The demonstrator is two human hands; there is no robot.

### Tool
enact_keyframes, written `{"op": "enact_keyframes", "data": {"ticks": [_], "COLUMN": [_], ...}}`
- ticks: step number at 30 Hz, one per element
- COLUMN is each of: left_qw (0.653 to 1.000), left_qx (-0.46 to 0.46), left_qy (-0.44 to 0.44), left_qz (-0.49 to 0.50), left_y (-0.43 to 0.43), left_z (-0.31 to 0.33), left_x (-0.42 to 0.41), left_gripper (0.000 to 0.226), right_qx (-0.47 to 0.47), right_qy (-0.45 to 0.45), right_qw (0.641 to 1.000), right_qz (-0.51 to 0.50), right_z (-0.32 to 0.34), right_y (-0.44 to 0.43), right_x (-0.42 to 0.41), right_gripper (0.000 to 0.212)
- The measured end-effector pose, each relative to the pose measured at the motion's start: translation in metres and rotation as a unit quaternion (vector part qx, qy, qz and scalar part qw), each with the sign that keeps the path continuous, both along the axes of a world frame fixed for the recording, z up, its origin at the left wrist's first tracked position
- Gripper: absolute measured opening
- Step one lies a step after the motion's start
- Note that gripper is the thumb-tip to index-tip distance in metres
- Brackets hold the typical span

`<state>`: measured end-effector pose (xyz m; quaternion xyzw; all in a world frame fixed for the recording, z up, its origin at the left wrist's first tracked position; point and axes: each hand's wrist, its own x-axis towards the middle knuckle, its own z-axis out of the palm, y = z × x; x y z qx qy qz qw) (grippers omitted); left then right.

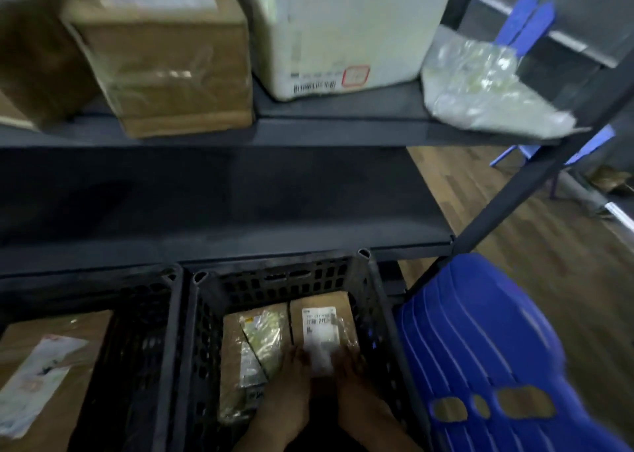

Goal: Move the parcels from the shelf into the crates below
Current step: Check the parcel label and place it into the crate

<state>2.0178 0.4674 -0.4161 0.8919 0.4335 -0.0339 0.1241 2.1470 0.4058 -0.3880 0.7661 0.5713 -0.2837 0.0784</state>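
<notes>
Currently, a labelled parcel (pixel 324 318) is seen lying inside the middle crate (pixel 274 273), touched at its near end by the left hand (pixel 288 386) and right hand (pixel 356 383). Motion blur obscures the fingers; whether they are curled or flat cannot be told. Barcodes are visible on this parcel and on the white parcel (pixel 343 29) on the shelf (pixel 308 132), but no print can be read.

parcel storeroom or sorting room, dark metal shelving (pixel 308 132) stacked with taped, labelled cartons (pixel 171 74), black plastic crates (pixel 284 280) on wood-plank floor (pixel 549 245), blue plastic chairs (pixel 480 348)
</notes>
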Motion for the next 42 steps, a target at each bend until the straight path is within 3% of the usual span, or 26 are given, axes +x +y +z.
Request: {"op": "enact_keyframes", "data": {"ticks": [3,6,8,12,16,19,22,25,28,32,35,38,42], "left_qw": [0.999,1.000,0.998,0.965,0.928,0.914,0.913,0.915,0.909,0.899,0.847,0.783,0.758], "left_qx": [-0.024,0.020,0.054,0.226,0.276,0.292,0.254,0.185,0.093,0.024,-0.098,-0.187,-0.203], "left_qy": [0.022,0.021,-0.011,-0.112,-0.210,-0.231,-0.264,-0.304,-0.343,-0.367,-0.448,-0.519,-0.544], "left_qz": [-0.002,0.005,0.029,0.077,0.135,0.157,0.177,0.191,0.217,0.237,0.269,0.288,0.296], "left_y": [0.003,0.017,0.024,0.030,0.042,0.053,0.071,0.095,0.120,0.150,0.167,0.173,0.177], "left_z": [0.040,0.096,0.148,0.255,0.326,0.360,0.374,0.378,0.376,0.370,0.367,0.361,0.359], "left_x": [-0.022,-0.031,-0.039,-0.065,-0.091,-0.106,-0.117,-0.121,-0.117,-0.107,-0.100,-0.096,-0.092], "left_gripper": [0.062,0.062,0.062,0.059,0.058,0.059,0.063,0.066,0.069,0.072,0.071,0.068,0.059], "right_qx": [0.053,0.135,0.240,0.323,0.434,0.478,0.496,0.491,0.499,0.487,0.450,0.440,0.418], "right_qy": [0.005,0.002,-0.016,0.012,0.002,-0.002,0.030,0.121,0.194,0.215,0.247,0.300,0.382], "right_qw": [0.997,0.989,0.967,0.940,0.894,0.870,0.863,0.862,0.843,0.844,0.852,0.834,0.794], "right_qz": [0.060,0.065,0.083,0.108,0.114,0.120,0.090,0.014,-0.052,-0.072,-0.098,-0.145,-0.221], "right_z": [0.033,0.085,0.126,0.202,0.273,0.308,0.328,0.339,0.342,0.338,0.335,0.331,0.329], "right_y": [-0.004,0.003,0.010,0.031,0.055,0.076,0.100,0.125,0.148,0.175,0.189,0.196,0.201], "right_x": [-0.006,-0.006,-0.008,-0.015,-0.031,-0.044,-0.051,-0.053,-0.051,-0.050,-0.056,-0.065,-0.070], "right_gripper": [0.063,0.067,0.069,0.063,0.064,0.063,0.067,0.067,0.053,0.047,0.051,0.037,0.032]}}
